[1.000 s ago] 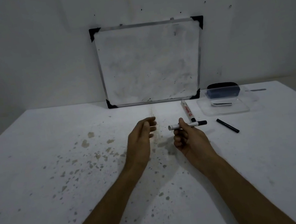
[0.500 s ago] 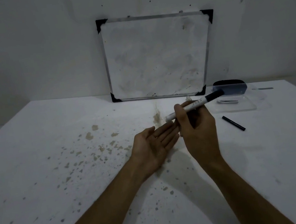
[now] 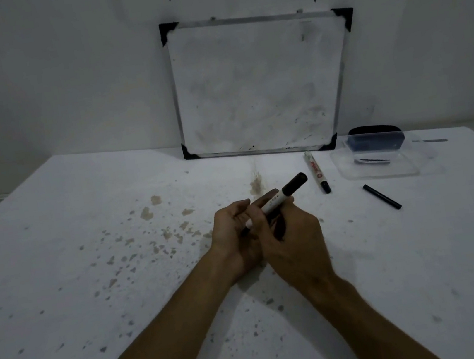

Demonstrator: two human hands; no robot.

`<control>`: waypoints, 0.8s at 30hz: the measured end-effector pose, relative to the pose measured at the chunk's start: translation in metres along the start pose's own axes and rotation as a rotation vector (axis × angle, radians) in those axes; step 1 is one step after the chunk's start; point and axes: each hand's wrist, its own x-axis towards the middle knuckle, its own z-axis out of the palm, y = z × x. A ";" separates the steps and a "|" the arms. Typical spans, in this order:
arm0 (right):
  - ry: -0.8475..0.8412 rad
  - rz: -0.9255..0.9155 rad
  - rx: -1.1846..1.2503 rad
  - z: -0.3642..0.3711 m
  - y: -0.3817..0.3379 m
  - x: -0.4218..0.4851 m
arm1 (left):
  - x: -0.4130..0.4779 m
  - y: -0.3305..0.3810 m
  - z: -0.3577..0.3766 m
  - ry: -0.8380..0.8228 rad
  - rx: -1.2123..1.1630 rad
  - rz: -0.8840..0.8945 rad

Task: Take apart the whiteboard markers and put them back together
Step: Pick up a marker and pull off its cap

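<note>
A white marker with a black cap [image 3: 281, 198] is held above the table's middle, its cap pointing up and to the right. My right hand [image 3: 292, 238] grips its barrel. My left hand [image 3: 235, 235] lies palm-up under the marker's lower end, fingers curled around it. A second white marker with red print [image 3: 316, 171] lies on the table behind my hands. A thin black stick-like part [image 3: 382, 196] lies to the right.
A whiteboard [image 3: 259, 87] leans on the wall at the table's back. A clear plastic tray [image 3: 382, 171] with a dark eraser [image 3: 376, 140] sits at the back right. Brown stains speckle the white table [image 3: 93, 293].
My right hand lifted the marker off the table and brought it toward me. My left hand turned palm-up and closed around the marker's lower end.
</note>
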 end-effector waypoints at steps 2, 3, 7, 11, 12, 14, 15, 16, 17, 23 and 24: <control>-0.010 0.003 -0.014 0.000 0.002 0.001 | -0.003 -0.001 0.004 0.007 0.011 0.008; -0.014 0.017 -0.012 -0.001 0.004 0.002 | -0.004 0.000 0.005 0.019 0.031 0.013; 0.006 0.174 0.137 -0.009 0.009 0.011 | -0.004 0.002 0.010 0.129 0.173 0.033; 0.020 0.319 0.252 -0.018 0.019 0.020 | 0.000 -0.005 0.018 0.249 0.401 0.177; 0.036 0.357 0.278 -0.020 0.022 0.022 | -0.001 -0.006 0.019 0.309 0.605 0.240; 0.070 0.454 0.347 -0.023 0.027 0.027 | -0.004 -0.006 0.019 0.361 0.994 0.362; 0.078 0.504 0.384 -0.026 0.029 0.029 | -0.005 -0.005 0.017 0.360 1.076 0.386; 0.079 0.550 0.415 -0.028 0.031 0.030 | -0.006 -0.003 0.015 0.342 1.101 0.387; 0.072 0.594 0.450 -0.031 0.032 0.031 | -0.007 -0.001 0.013 0.319 1.108 0.382; 0.091 0.730 0.566 -0.041 0.039 0.039 | -0.011 0.010 0.005 0.206 1.162 0.393; 0.071 0.706 0.502 -0.043 0.041 0.040 | -0.012 0.013 0.004 0.216 1.173 0.408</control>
